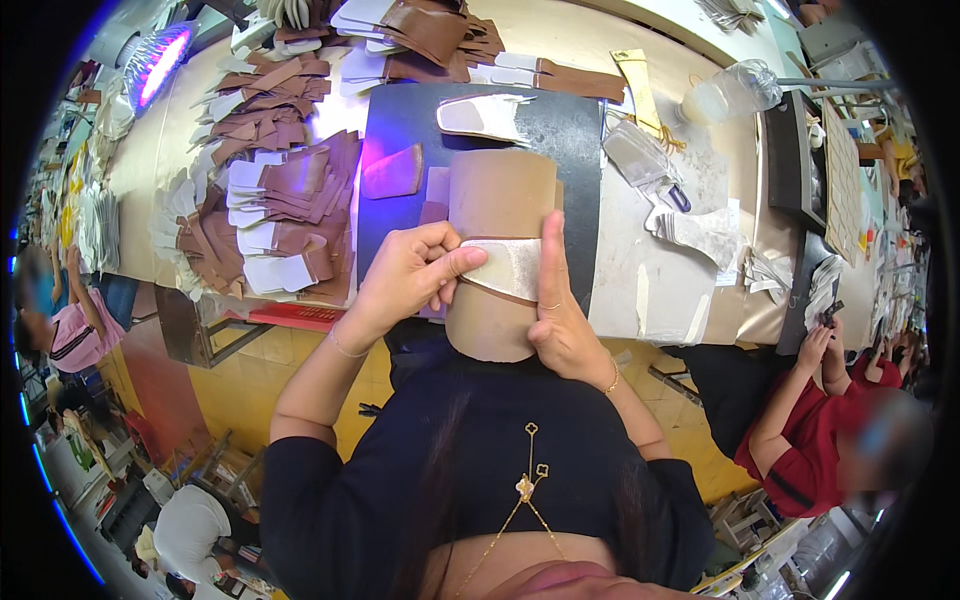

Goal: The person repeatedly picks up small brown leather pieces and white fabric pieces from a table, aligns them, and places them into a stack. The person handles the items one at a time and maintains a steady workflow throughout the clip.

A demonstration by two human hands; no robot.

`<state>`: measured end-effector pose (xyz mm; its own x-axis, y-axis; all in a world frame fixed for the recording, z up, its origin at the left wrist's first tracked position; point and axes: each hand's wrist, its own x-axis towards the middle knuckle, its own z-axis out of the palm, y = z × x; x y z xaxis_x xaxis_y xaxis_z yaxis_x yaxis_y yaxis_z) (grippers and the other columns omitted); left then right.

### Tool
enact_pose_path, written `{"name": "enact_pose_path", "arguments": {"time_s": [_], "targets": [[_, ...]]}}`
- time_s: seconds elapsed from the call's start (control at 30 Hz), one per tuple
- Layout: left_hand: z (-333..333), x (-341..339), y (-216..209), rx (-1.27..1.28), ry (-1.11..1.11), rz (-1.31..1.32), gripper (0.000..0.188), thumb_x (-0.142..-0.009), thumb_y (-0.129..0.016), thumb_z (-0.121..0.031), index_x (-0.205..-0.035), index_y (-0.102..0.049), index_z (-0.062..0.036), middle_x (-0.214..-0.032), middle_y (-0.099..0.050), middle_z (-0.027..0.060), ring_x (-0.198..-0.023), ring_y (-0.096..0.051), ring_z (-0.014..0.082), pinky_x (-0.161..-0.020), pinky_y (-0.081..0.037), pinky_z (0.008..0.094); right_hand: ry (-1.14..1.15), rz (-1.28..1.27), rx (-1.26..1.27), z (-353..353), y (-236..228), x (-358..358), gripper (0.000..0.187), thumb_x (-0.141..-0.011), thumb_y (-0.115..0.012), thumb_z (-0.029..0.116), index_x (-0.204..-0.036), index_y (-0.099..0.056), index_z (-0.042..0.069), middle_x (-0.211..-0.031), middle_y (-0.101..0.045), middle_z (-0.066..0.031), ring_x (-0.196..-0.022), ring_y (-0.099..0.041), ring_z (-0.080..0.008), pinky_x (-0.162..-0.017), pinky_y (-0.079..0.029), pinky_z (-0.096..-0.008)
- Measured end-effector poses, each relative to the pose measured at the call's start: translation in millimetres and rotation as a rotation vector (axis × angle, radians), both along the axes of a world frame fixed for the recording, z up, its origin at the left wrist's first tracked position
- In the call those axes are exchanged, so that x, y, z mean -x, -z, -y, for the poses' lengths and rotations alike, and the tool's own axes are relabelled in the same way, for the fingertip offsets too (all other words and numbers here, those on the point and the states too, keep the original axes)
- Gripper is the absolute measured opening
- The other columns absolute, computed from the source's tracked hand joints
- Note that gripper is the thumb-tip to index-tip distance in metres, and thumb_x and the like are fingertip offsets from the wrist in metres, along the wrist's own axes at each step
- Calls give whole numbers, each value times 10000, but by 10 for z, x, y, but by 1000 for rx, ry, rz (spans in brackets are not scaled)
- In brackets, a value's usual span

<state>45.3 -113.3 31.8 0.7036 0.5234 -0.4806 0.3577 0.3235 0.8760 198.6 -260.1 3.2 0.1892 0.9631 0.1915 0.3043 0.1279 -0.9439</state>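
A tan, curved block [502, 190] stands in front of me at the near edge of a black board [400, 115]. Across it lies a leather piece [512, 268] with a whitish face and brown edges. The thumb and fingers of my left hand [425, 265] pinch its left end. My right hand [565, 315] is held on edge with its fingers straight, against the piece's right end, gripping nothing. On the board beyond the block rests another white-faced piece [482, 117]. A loose brown leather patch [393, 172] lies to the left.
Stacks of brown-and-white leather pieces [290, 200] fill the table's left side. White pieces [700, 232], a plastic bottle [735, 92] and a dark box [795, 160] are on the right. A lit lamp [160, 65] stands far left. A person in red [810, 450] sits at right.
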Motion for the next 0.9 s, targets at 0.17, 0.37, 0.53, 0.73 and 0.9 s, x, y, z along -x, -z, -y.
{"name": "enact_pose_path", "arguments": {"time_s": [0.17,0.37,0.53,0.73,0.9], "targets": [[-160,-9,-3,163,15,47,316,-904,-643,-303,-740,-545,-52,-513,-543,4,-386,-470,47,-365,-343,172,90,-130,135,199,115,-269,742,-944,-367,548,-1494,-168,92,-1532,-142,-227,-1429,-96,-369,-1147,-125,-407],[-768,-419,98,-196,-200,199,331,-922,-606,-336,-744,-552,-62,-519,-531,7,-364,-451,60,-353,-326,181,631,927,101,-118,412,-1261,374,-871,-587,92,-1245,-579,80,-1288,-491,-171,-1185,-444,-344,-1000,-370,-424],[-1259,-742,321,-713,103,-354,438,-856,-639,-426,-699,-614,-18,-550,-575,110,-464,-552,213,-499,-436,361,652,1226,209,-342,538,-1502,418,-820,-596,58,-1234,-597,116,-1219,-522,-120,-1113,-470,-325,-961,-398,-402],[-1192,-130,444,-1053,-16,-530,303,-830,-649,-302,-842,-665,0,-775,-634,169,-800,-620,339,-714,-472,428,570,1288,148,-363,606,-1545,362,-820,-558,38,-1176,-619,54,-1061,-612,-96,-998,-569,-258,-963,-421,-412],[-813,235,677,-1258,19,-551,235,-812,-651,-160,-972,-657,11,-979,-599,171,-932,-583,348,-792,-468,423,545,1309,54,-341,621,-1620,243,-813,-582,61,-1050,-636,53,-1045,-649,-87,-977,-612,-247,-1019,-411,-432]]}}
